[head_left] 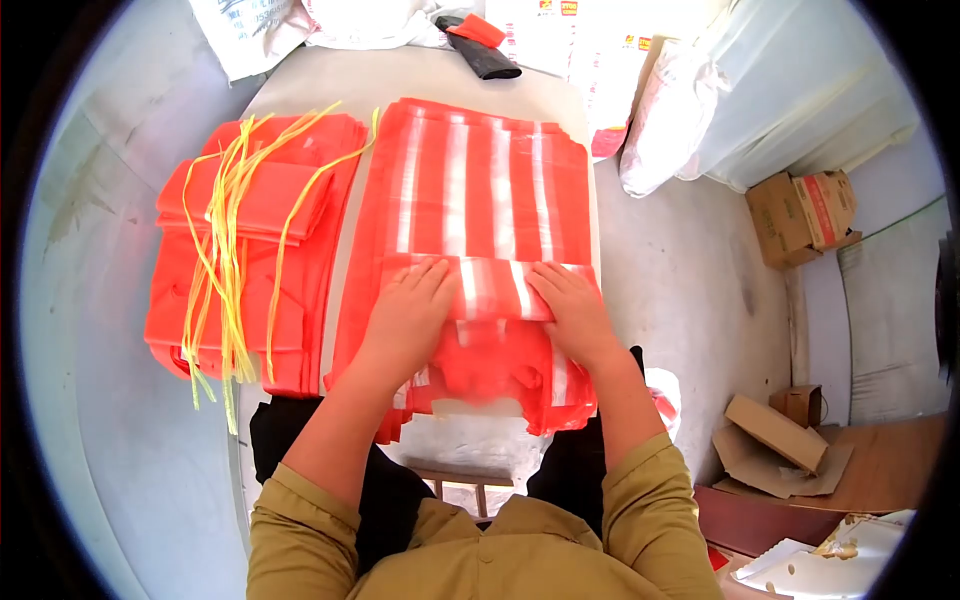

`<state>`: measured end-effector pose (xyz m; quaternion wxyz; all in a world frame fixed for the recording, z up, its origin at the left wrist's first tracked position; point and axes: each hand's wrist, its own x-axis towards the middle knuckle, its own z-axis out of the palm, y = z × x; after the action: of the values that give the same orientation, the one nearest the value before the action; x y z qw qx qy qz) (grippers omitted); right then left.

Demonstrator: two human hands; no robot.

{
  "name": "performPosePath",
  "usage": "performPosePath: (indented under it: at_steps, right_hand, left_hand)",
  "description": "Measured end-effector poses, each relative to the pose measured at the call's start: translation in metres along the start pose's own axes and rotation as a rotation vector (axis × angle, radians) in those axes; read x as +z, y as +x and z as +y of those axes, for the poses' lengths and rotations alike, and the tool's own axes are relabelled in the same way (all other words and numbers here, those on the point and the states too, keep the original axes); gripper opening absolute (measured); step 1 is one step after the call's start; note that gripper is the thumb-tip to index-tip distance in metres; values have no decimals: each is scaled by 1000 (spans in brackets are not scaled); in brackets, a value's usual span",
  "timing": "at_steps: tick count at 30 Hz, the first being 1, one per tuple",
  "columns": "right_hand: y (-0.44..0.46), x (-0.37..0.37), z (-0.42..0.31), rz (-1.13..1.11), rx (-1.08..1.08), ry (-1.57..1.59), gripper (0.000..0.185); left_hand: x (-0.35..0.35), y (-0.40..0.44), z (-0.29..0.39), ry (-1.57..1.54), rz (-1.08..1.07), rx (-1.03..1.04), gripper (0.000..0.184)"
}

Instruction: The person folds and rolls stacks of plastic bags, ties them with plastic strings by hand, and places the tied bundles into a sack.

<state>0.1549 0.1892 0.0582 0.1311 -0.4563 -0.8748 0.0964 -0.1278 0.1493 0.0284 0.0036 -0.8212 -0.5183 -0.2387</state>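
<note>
A pile of red plastic bags with white stripes lies in front of me, its near part folded back into a band across the middle. My left hand rests flat on the left end of this band, fingers stretched toward its far edge. On the right end lies my right hand, fingers also extended over the plastic. Both thumbs are hard to make out. Below the band the loose near ends hang crumpled and partly blurred toward my lap.
Left of the pile is a second stack of folded red bags with yellow strips draped over it. A black roll and white sacks sit at the table's far end. Cardboard boxes stand on the right.
</note>
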Motion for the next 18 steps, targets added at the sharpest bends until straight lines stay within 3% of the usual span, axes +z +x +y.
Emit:
performPosePath:
  at_steps: [4, 7, 10, 13, 16, 17, 18]
  right_hand:
    - [-4, -10, 6, 134, -60, -31, 46]
    - [2, -46, -15, -140, 162, -94, 43]
    - [10, -87, -30, -172, 185, -276, 30]
    - [17, -105, -40, 341, 20, -485, 32]
    - [28, -98, -47, 563, -35, -238, 36]
    - [30, -86, -51, 512, 2, -95, 38]
    - [27, -64, -54, 458, 42, 49, 40]
  left_hand:
    - [0, 4, 1, 59, 77, -19, 36]
    - [-14, 9, 4, -28, 60, -62, 27]
    - [-39, 8, 18, -84, 19, -110, 12]
    - [-63, 1, 39, -359, -212, -371, 16]
    - [-17, -20, 30, -1202, -298, -652, 21]
    - [-15, -23, 31, -1413, -384, -770, 39]
    - [-12, -24, 33, -1408, -376, -792, 44]
